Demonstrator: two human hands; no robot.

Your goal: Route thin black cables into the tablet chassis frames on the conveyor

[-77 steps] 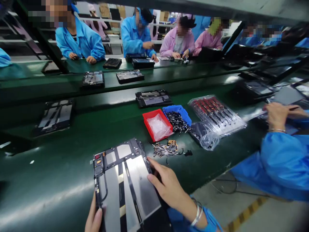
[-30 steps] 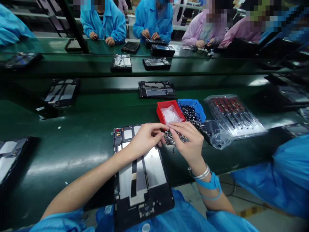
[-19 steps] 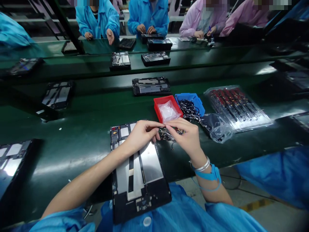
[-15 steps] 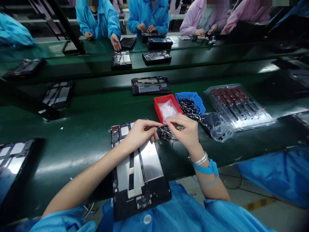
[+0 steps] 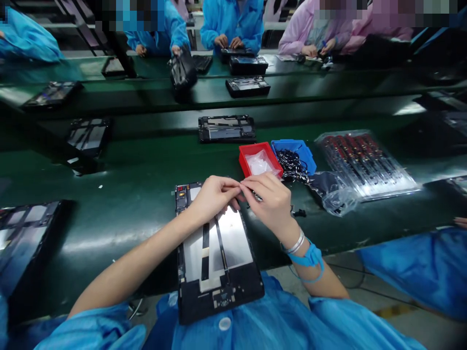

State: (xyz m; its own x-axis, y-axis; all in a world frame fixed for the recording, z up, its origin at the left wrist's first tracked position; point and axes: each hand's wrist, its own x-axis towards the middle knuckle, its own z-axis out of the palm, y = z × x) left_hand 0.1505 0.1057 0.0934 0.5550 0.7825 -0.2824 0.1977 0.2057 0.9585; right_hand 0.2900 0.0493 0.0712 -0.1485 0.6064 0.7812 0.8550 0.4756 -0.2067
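Observation:
A tablet-like device with its inside exposed point(image 5: 233, 248) lies at the table's front edge, its lower end against my blue clothing. Over its upper part is my left hand point(image 5: 217, 194), fingers pinched. My right hand point(image 5: 268, 197) meets it fingertip to fingertip, just right of the device. Whatever the fingertips hold is too small to make out. Small metallic and black parts point(image 5: 257, 196) show partly beneath my right hand. Behind the hands stand a red bin point(image 5: 246, 165) with clear plastic bags and a blue bin point(image 5: 307, 158) full of black cable-like parts.
A clear tray of red and black strips point(image 5: 368, 160) and a crumpled plastic bag point(image 5: 337, 197) lie to the right. Another device point(image 5: 226, 129) lies behind the bins, another point(image 5: 27, 243) at left. Across the table, a person's hand point(image 5: 176, 50) holds a tilted device.
My hands have drawn closer together, my right hand moving slightly left and covering more of the small parts. Across the table, a person has lifted a device. The view has shifted slightly.

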